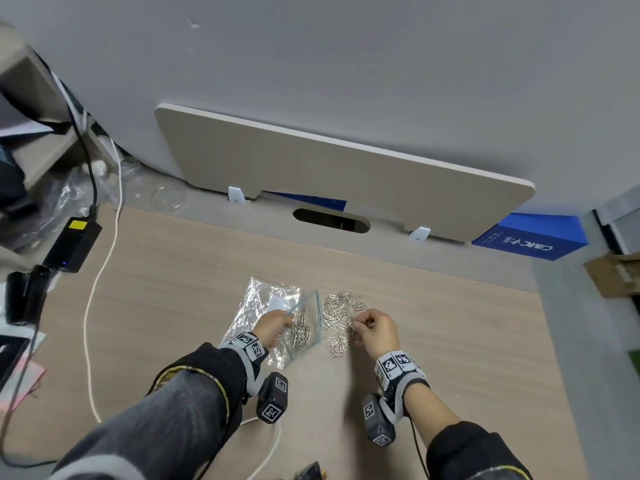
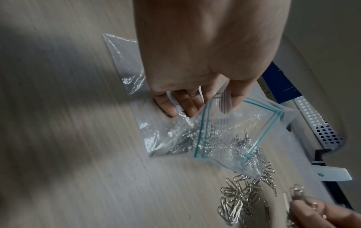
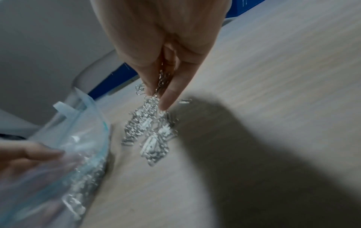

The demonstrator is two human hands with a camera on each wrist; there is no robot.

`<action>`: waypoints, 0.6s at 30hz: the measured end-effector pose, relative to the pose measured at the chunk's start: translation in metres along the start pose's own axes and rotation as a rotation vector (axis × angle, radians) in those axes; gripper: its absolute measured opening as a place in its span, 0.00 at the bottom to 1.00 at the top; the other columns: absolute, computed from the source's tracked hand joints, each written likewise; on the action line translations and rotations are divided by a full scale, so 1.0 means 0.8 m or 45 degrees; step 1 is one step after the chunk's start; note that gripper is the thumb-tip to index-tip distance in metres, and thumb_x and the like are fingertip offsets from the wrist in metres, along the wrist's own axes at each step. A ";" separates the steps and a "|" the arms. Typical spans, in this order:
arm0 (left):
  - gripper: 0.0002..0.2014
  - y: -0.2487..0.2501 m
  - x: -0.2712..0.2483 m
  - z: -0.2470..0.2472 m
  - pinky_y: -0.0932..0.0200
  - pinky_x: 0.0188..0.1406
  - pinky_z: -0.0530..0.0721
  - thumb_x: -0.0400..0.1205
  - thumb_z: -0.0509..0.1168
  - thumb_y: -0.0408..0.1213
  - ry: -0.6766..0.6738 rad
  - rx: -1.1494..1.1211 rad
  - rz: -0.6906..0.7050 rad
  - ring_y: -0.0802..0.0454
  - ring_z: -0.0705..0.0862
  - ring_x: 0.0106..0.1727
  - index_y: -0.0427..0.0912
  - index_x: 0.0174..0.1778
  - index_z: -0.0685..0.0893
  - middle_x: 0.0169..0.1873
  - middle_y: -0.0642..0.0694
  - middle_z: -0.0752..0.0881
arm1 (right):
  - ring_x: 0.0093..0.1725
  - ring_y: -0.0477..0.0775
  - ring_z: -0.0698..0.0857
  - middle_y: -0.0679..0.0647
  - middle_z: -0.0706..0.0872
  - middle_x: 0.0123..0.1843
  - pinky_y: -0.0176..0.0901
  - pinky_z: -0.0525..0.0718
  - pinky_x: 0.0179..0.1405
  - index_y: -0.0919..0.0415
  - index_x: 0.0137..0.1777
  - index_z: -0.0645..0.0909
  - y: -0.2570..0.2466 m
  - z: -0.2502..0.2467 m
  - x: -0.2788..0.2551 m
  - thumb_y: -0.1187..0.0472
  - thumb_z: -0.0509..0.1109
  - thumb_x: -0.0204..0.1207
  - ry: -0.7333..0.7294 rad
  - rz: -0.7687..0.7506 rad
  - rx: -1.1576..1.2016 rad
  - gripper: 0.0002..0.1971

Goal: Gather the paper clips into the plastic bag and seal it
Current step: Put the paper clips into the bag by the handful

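Observation:
A clear zip bag (image 1: 304, 323) (image 2: 224, 131) with a teal seal strip lies on the wood desk, its mouth held open toward the right; several silver clips lie inside it. My left hand (image 1: 277, 325) (image 2: 195, 98) pinches the bag's upper lip. A loose pile of paper clips (image 1: 341, 311) (image 2: 240, 199) (image 3: 150, 129) lies just right of the bag. My right hand (image 1: 374, 329) (image 3: 156, 88) sits over the pile's near side, its fingers pinching a small bunch of clips. In the right wrist view the bag (image 3: 64, 154) is blurred at lower left.
A crinkled clear wrapper (image 1: 256, 303) lies under and left of the bag. A black power adapter (image 1: 72, 242) and a white cable (image 1: 100, 289) lie on the desk's left. A beige divider panel (image 1: 329, 174) and a blue box (image 1: 530, 239) stand at the back.

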State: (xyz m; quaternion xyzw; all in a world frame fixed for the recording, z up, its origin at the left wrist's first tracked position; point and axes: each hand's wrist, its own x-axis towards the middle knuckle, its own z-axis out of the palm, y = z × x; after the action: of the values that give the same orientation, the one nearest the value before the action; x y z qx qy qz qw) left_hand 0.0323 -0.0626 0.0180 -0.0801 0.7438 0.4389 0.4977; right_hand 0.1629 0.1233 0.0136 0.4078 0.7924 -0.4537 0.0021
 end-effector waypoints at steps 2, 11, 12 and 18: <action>0.19 0.000 0.000 0.000 0.52 0.50 0.75 0.83 0.60 0.32 0.000 0.009 -0.008 0.48 0.73 0.55 0.32 0.69 0.76 0.58 0.37 0.78 | 0.23 0.48 0.83 0.53 0.84 0.34 0.49 0.89 0.28 0.55 0.33 0.79 -0.019 -0.003 -0.003 0.71 0.74 0.71 -0.038 -0.006 0.081 0.12; 0.20 -0.002 0.001 -0.005 0.53 0.53 0.74 0.81 0.61 0.29 -0.027 -0.001 0.010 0.48 0.74 0.56 0.36 0.70 0.77 0.68 0.36 0.78 | 0.31 0.54 0.86 0.50 0.85 0.38 0.50 0.88 0.37 0.51 0.36 0.80 -0.092 0.052 -0.023 0.64 0.75 0.73 -0.249 -0.244 -0.027 0.09; 0.21 -0.003 0.001 -0.006 0.53 0.53 0.75 0.80 0.61 0.28 -0.042 0.004 0.011 0.48 0.75 0.57 0.37 0.71 0.77 0.66 0.37 0.78 | 0.36 0.54 0.86 0.51 0.86 0.39 0.48 0.86 0.42 0.53 0.39 0.82 -0.093 0.058 -0.024 0.63 0.75 0.73 -0.264 -0.275 -0.122 0.05; 0.20 -0.004 0.000 -0.010 0.57 0.52 0.72 0.80 0.59 0.29 -0.061 -0.091 -0.030 0.48 0.74 0.57 0.40 0.69 0.79 0.56 0.43 0.78 | 0.48 0.55 0.86 0.54 0.91 0.49 0.43 0.82 0.52 0.57 0.52 0.87 -0.091 0.060 -0.026 0.62 0.66 0.77 -0.280 -0.315 -0.335 0.09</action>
State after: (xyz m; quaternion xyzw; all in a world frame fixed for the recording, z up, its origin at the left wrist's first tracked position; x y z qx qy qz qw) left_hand 0.0285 -0.0703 0.0175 -0.0962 0.7145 0.4610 0.5174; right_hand 0.1124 0.0565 0.0454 0.2517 0.8838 -0.3849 0.0862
